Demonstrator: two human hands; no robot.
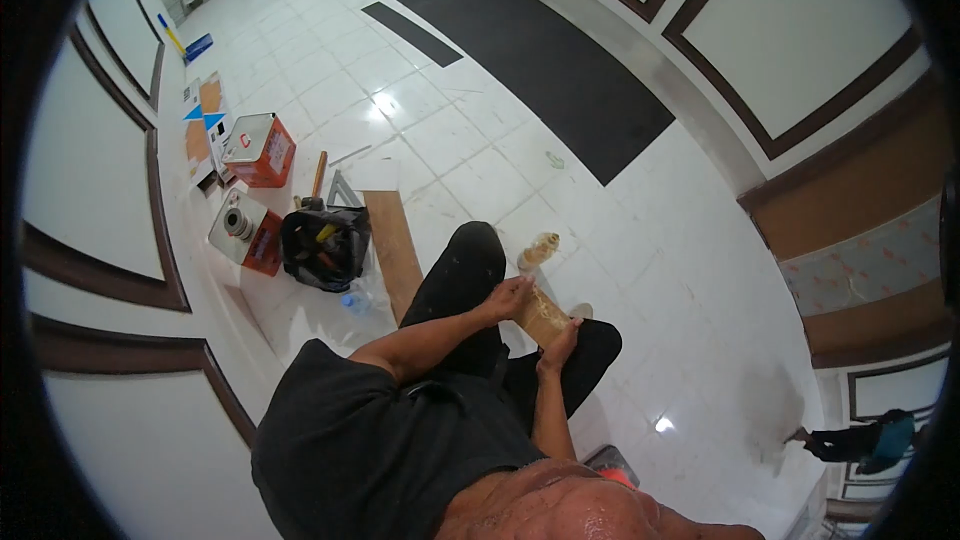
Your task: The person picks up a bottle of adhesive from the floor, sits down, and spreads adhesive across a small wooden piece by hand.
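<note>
As I sit with my legs bent, the brown block [541,320] is over the floor [670,270], between my knees. My left hand [508,299] pinches its far end, and my right hand [559,347] grips the near end. I think it is light and stiff, but the shiny, pale smears on top may be sticky or slippery. It looks hard to break. The bare side edges seem best to hold, with my fingers off the smears. A messy jar [538,252] is just past it, and a round lid [581,311] is by my right knee [598,342]; both could get bumped. The black bag [325,245] and long board [393,252] lie past my left knee [480,250].
</note>
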